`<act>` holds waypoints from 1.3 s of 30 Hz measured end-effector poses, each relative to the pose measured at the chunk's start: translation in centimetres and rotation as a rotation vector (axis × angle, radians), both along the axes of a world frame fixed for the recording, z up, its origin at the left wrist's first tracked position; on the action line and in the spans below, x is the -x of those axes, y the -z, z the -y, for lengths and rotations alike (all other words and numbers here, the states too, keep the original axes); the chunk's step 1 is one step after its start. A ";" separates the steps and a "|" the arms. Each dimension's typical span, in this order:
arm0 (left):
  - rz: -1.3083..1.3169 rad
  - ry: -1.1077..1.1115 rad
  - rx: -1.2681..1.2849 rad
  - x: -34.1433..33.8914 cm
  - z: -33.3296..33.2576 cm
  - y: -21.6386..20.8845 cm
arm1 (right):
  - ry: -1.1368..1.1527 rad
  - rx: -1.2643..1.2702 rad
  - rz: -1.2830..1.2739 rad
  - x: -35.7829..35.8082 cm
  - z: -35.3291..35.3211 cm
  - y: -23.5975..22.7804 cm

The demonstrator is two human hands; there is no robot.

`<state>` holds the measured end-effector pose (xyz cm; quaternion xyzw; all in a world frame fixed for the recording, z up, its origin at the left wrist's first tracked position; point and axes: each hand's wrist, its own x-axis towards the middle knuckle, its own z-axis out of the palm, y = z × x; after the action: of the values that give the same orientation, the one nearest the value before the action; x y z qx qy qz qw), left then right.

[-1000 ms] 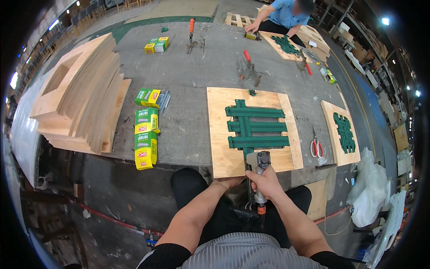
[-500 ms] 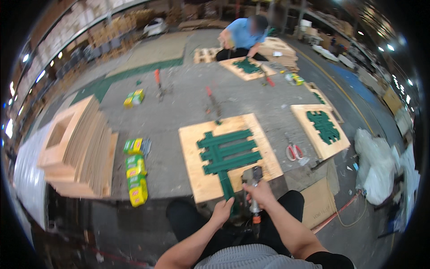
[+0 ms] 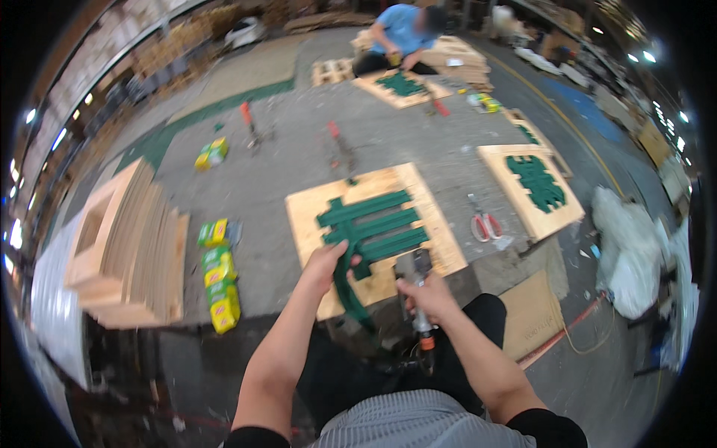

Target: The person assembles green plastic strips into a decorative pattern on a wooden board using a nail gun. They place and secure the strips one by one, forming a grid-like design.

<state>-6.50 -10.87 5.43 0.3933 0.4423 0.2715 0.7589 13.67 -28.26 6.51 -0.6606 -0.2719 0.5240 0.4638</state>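
Observation:
In front of me a square plywood board (image 3: 435, 224) lies on the grey work surface. Green webbing straps (image 3: 385, 215) run across it in several rows, with another strap crossing them near the left. My left hand (image 3: 326, 264) pinches that crossing strap at the board's left side, and its loose tail (image 3: 351, 299) hangs over the near edge. In my right hand (image 3: 432, 300) is a pneumatic staple gun (image 3: 412, 266), its grey head over the board's near right part. An orange fitting shows at its lower end.
Stacked wooden frames (image 3: 123, 239) stand at left, beside yellow-green packets (image 3: 219, 276). Red-handled scissors (image 3: 485, 226) lie right of the board. Farther right is another strapped board (image 3: 534, 187). Across the surface a co-worker (image 3: 403, 33) sits at a similar board. Plastic wrapping (image 3: 627, 254) sits at right.
My left hand has moved up and left from the strap's end to the board's left side, and the strap now bends. The staple gun has shifted slightly up and left.

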 end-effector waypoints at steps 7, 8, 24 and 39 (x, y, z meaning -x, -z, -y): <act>-0.011 0.041 0.152 -0.1 -2.6 2.1 | -0.146 -0.030 -0.024 2.3 -1.8 -2.4; -0.006 0.046 0.165 -0.1 -2.8 2.4 | -0.155 -0.021 -0.015 2.5 -2.1 -2.3; -0.060 0.168 0.126 -0.7 -3.3 3.2 | -0.195 0.074 0.092 4.7 -4.3 -1.3; -0.042 0.166 0.144 -0.7 -3.4 3.2 | -0.212 0.061 0.128 6.1 -4.1 -0.8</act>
<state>-5.76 -7.44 2.28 0.3786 0.4425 0.1669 0.7956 7.53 -24.12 7.35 -0.6741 -0.3532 0.5349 0.3671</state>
